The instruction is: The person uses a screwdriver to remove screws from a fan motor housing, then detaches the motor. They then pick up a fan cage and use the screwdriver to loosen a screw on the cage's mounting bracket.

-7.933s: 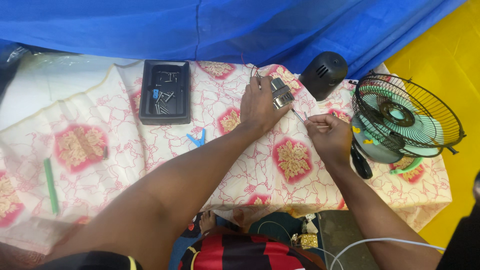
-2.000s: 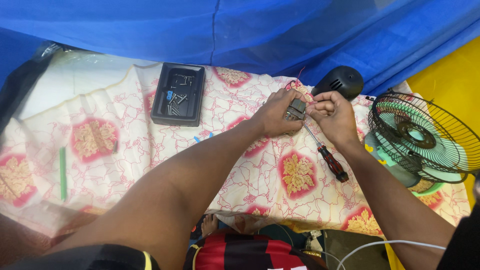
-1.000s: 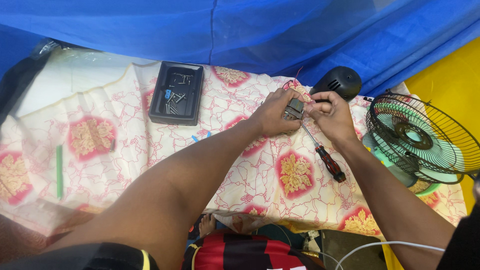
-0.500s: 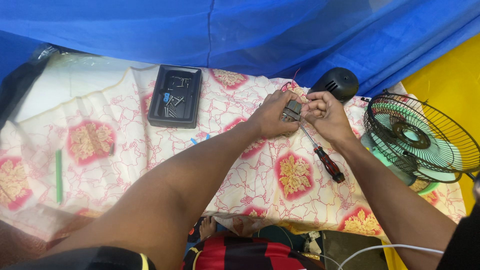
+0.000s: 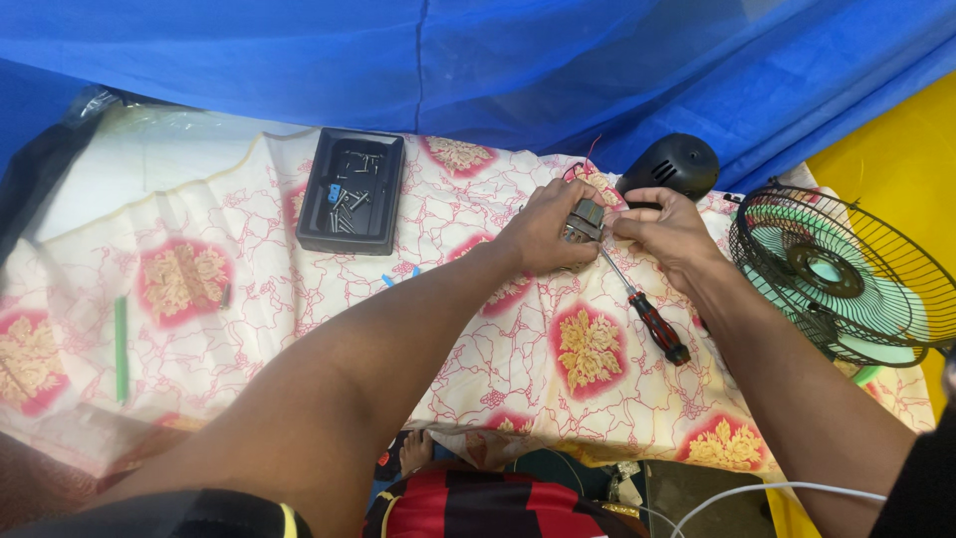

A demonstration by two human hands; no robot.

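- The left hand [image 5: 543, 231] is curled around a small metal part [image 5: 585, 221] and holds it down on the flowery cloth [image 5: 588, 349], near the far edge of the table.
- The right hand [image 5: 669, 231] pinches the same part from the other side with its fingertips, so both hands are closed on it.
- The part looks hard and a bit heavy for how little it is (it seems to be the inside bit of a fan motor). It will not bend. It is best held by its flat metal sides, not by the thin red wires [image 5: 590, 159] that stick out at the back, which could snap.
- A screwdriver [image 5: 642, 309] with a red and black handle lies on the cloth with its tip just by the part. I cannot tell if a finger touches it.
- A black tray [image 5: 383, 214] sits well to the left. In it are loose silver screws and one small blue piece.
- A round black motor cover [image 5: 672, 164] sits just behind the hands.
- A green fan with a wire cage [image 5: 846, 279] lies to the right.
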